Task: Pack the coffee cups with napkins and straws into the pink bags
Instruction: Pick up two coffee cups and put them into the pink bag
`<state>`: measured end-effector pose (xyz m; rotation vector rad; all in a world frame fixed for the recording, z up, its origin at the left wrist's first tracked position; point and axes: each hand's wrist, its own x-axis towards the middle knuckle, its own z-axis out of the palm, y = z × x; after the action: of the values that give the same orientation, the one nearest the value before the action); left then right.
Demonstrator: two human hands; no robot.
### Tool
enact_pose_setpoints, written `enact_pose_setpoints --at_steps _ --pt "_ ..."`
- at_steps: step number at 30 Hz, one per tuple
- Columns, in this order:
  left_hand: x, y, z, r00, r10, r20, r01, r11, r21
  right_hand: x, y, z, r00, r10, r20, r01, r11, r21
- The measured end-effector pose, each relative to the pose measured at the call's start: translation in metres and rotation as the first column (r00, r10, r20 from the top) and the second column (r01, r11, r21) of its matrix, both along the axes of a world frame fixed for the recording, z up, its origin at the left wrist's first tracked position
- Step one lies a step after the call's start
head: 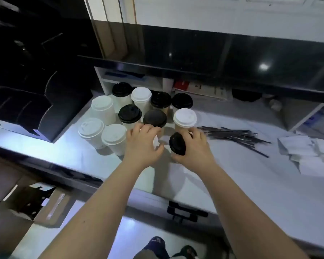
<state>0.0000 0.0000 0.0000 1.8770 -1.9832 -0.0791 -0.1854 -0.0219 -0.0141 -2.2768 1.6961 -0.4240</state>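
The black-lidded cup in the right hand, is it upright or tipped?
Tipped. The black-lidded cup in the right hand shows its lid face sideways toward the left hand.

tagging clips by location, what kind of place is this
Likely a café or drinks-shop service counter: a cluster of lidded paper coffee cups, a loose pile of black straws and napkins lie on the worktop under a raised dark ledge.

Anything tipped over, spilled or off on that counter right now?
No spill shows. The black-lidded cup in the right hand is tilted toward the left hand. The black straws lie in a loose scattered pile, and the napkins are strewn unevenly at the right.
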Motion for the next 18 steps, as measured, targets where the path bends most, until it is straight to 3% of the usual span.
enact_pose_setpoints --at_steps 6,11,18 --pt "0.005 -0.003 -0.009 0.999 -0.033 -0.007 0.033 0.999 0.024 0.022 -0.001 -0.021 0.989 -0.142 -0.049 0.137 0.986 -0.095" --pt "-0.003 -0.026 -0.002 0.989 -0.134 -0.058 0.134 0.991 0.010 0.008 0.008 -0.020 0.979 -0.190 0.075 0.197 0.975 -0.105" --pt "-0.111 -0.070 0.023 0.875 -0.479 -0.067 0.479 0.878 -0.020 -0.099 0.052 0.022 0.783 -0.549 0.292 0.594 0.799 -0.092"
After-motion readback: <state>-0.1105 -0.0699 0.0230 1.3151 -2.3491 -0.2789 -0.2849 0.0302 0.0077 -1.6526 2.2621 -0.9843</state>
